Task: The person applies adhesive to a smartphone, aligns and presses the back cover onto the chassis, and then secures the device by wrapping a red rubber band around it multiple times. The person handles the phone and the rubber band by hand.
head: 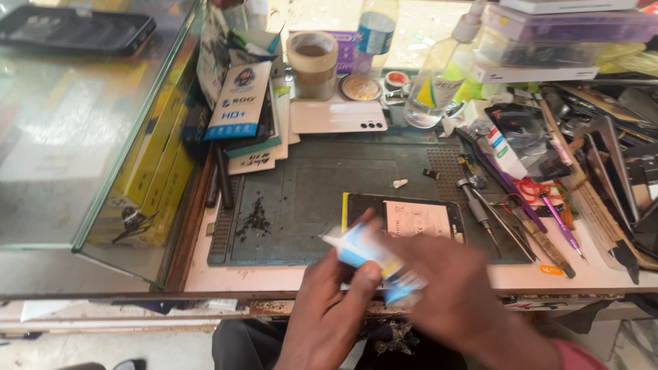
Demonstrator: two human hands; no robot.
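Cluttered workbench (205, 274); blurred blue-white packet (370, 264) between both hands.

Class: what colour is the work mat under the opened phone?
Dark grey-green work mat, clearest in the head view.

A phone repair shop. An opened phone (404, 218) lies on a green repair mat (308, 199) on the tabletop (240, 277). Screwdrivers and tweezers (507, 219) crowd the right edge, beside a glass display case (82, 137) at the left.

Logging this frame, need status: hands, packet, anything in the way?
Left hand and right hand both grip a blurred blue-white packet. Opened phone lies on the mat just beyond. Nothing between hands and phone.
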